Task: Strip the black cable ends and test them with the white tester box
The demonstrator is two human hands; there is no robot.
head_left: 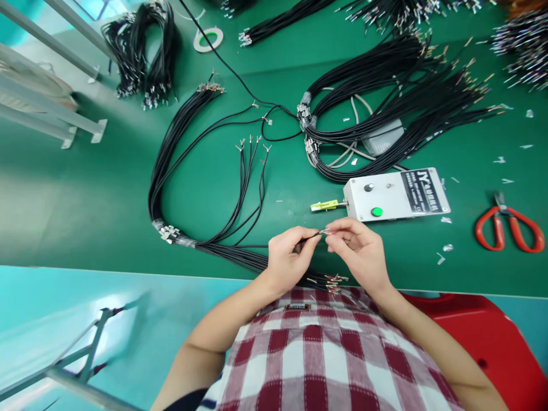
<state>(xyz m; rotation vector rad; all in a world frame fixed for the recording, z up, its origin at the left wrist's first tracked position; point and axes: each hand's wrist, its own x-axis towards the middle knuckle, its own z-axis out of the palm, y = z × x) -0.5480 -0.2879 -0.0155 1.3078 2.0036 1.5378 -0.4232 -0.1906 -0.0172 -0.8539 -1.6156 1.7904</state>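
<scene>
Near the table's front edge, my left hand [291,256] pinches a thin black cable [309,237] close to its stripped end. Facing it, my right hand [359,249] has its thumb and forefinger closed on the fine wires [326,231] at that end. A bundle of black cables [154,188] curves across the table on the left, bound near its middle, and part of it runs beneath my left hand. Its stripped ends [334,281] lie against the checked apron. Just beyond my hands sits a grey box [385,197] with a green button and a yellow-green clip [324,205].
Red-handled cutters [499,220] lie at the right. Behind the box are more bound black cables [359,131] and a pale adapter [383,137]. Coiled cables [160,51] and a tape roll [208,40] sit at the back left. A red stool [475,337] stands below the edge.
</scene>
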